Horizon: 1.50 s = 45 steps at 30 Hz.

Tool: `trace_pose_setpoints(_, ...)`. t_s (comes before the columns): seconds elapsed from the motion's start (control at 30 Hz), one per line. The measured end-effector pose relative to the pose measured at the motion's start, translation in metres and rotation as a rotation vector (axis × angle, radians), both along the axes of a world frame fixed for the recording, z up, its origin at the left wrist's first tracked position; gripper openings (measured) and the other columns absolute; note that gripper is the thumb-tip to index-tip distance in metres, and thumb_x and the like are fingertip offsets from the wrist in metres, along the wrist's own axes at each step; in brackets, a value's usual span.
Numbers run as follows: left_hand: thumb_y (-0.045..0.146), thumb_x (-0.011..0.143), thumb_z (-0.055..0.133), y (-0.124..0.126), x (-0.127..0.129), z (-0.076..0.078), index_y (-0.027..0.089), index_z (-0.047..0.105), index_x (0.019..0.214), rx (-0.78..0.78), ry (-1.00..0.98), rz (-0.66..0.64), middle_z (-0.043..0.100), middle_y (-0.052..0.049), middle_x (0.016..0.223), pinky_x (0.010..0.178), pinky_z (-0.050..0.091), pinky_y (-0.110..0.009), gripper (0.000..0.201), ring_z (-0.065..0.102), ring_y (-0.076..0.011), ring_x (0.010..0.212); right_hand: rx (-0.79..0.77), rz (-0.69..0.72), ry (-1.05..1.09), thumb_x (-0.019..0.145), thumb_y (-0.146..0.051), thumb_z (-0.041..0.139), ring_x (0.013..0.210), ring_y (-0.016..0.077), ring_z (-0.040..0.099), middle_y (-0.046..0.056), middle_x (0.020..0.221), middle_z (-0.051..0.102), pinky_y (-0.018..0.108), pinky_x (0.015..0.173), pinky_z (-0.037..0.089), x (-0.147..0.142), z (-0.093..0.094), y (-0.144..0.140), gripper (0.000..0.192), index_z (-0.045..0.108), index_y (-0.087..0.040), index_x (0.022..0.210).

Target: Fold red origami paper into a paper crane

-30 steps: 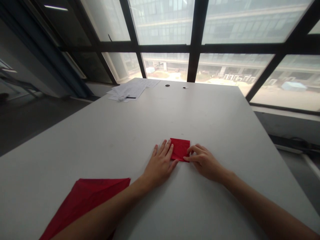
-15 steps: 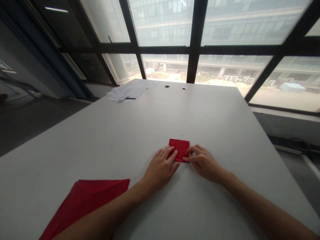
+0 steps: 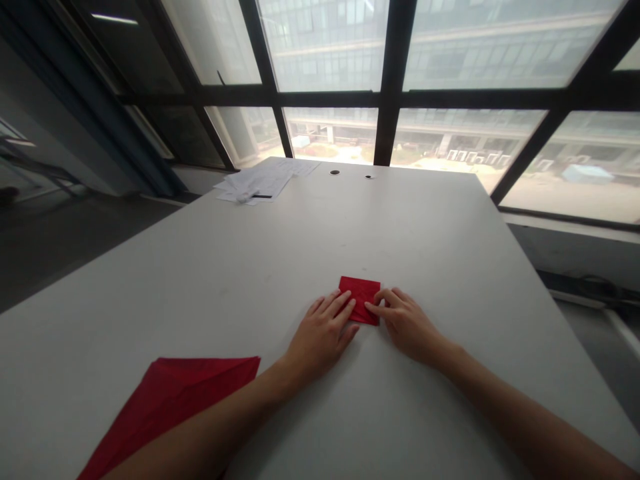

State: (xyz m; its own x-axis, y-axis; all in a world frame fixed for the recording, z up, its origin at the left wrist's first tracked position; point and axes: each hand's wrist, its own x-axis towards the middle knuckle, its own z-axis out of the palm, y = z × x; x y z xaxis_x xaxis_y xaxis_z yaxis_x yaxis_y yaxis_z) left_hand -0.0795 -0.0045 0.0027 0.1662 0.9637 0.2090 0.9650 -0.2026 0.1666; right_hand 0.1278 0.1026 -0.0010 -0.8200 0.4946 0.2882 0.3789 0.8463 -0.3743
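Here both hands' fingers press flat, seemingly unpinched: left hand (image 3: 323,332), right hand (image 3: 407,323), on folded red paper (image 3: 361,299).

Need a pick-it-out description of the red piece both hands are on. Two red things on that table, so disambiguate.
On the white table by the windows, look at its near middle, where the left hand and right hand meet. The small red folded square lies flat under their fingertips. Unlike the larger red sheet at the near left edge, it is compact, square and being touched.
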Motion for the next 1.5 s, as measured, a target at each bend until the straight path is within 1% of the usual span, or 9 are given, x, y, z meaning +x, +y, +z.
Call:
trace_pose_setpoints(0.13,0.042,0.099,0.046,0.001,-0.001,-0.002,0.02,0.051,0.141,0.024,-0.048,0.025,0.043,-0.011,0.152,0.115,0.035,-0.049,0.047,0.039,-0.0297,0.14,0.002,0.0,-0.014,0.091,-0.004,0.045,0.099,0.0228,0.051,0.009,0.114,0.061,0.039,0.091,0.046,0.0,0.002,0.0,0.047,0.066,-0.029,0.125)
trace_pose_setpoints(0.33,0.021,0.097,0.049,0.01,-0.009,0.003,0.021,0.056,0.132,0.066,-0.347,0.118,0.063,-0.008,0.127,0.104,0.045,-0.04,0.036,0.056,-0.0215,0.117,0.028,0.016,-0.045,0.091,-0.004,0.046,0.099,0.0226,0.051,0.008,0.118,0.06,0.038,0.09,0.046,0.0,0.007,-0.002,0.048,0.066,-0.031,0.125)
trace_pose_setpoints(0.43,0.017,0.091,0.057,0.013,-0.013,0.004,0.022,0.062,0.123,0.073,-0.44,0.172,0.067,-0.005,0.117,0.101,0.046,-0.04,0.032,0.059,-0.0216,0.11,0.043,0.036,-0.07,0.091,-0.004,0.046,0.101,0.0223,0.05,0.006,0.121,0.06,0.038,0.091,0.044,0.001,0.01,-0.002,0.049,0.066,-0.034,0.123)
trace_pose_setpoints(0.67,0.017,0.087,0.064,0.016,-0.013,0.001,0.024,0.063,0.119,0.02,-0.475,0.26,0.071,-0.004,0.102,0.091,0.046,-0.039,0.033,0.062,-0.0227,0.096,0.051,0.021,-0.095,0.091,-0.006,0.048,0.102,0.0219,0.049,0.005,0.121,0.061,0.037,0.092,0.042,0.001,0.011,-0.003,0.048,0.066,-0.036,0.124)
trace_pose_setpoints(0.83,0.02,0.085,0.068,0.021,-0.013,0.004,0.022,0.064,0.099,0.014,-0.543,0.282,0.069,-0.001,0.089,0.08,0.047,-0.033,0.015,0.062,-0.0198,0.084,0.072,0.016,-0.107,0.091,-0.006,0.048,0.102,0.0224,0.048,0.006,0.123,0.059,0.039,0.094,0.041,0.001,0.01,-0.003,0.047,0.066,-0.035,0.124)
trace_pose_setpoints(0.97,0.02,0.082,0.07,0.022,-0.013,0.007,0.021,0.064,0.089,0.017,-0.514,0.272,0.068,0.0,0.086,0.077,0.046,-0.031,0.009,0.061,-0.0192,0.081,0.086,0.021,-0.117,0.091,-0.006,0.047,0.102,0.0228,0.048,0.006,0.124,0.058,0.039,0.093,0.042,0.001,0.01,-0.003,0.048,0.065,-0.035,0.124)
trace_pose_setpoints(1.2,0.019,0.08,0.072,0.022,-0.013,0.007,0.021,0.064,0.09,0.026,-0.501,0.283,0.067,0.001,0.082,0.075,0.045,-0.03,0.013,0.059,-0.0184,0.078,0.088,0.023,-0.094,0.091,-0.006,0.048,0.103,0.0229,0.049,0.006,0.125,0.059,0.039,0.093,0.042,0.001,0.008,-0.003,0.046,0.065,-0.034,0.124)
trace_pose_setpoints(1.33,0.021,0.08,0.073,0.023,-0.014,0.008,0.021,0.064,0.09,-0.001,-0.528,0.288,0.067,0.001,0.08,0.073,0.045,-0.029,0.012,0.059,-0.017,0.074,0.084,0.005,-0.013,0.09,-0.007,0.05,0.105,0.0239,0.049,0.008,0.121,0.061,0.04,0.093,0.042,0.002,0.01,-0.006,0.043,0.064,-0.028,0.124)
trace_pose_setpoints(1.5,0.022,0.081,0.072,0.024,-0.015,0.009,0.022,0.066,0.092,-0.022,-0.539,0.287,0.067,0.002,0.079,0.07,0.044,-0.028,0.013,0.06,-0.0164,0.073,0.108,0.111,0.013,0.087,-0.008,0.056,0.106,0.0244,0.05,0.005,0.118,0.063,0.043,0.096,0.04,0.002,0.013,-0.008,0.042,0.067,-0.031,0.12)
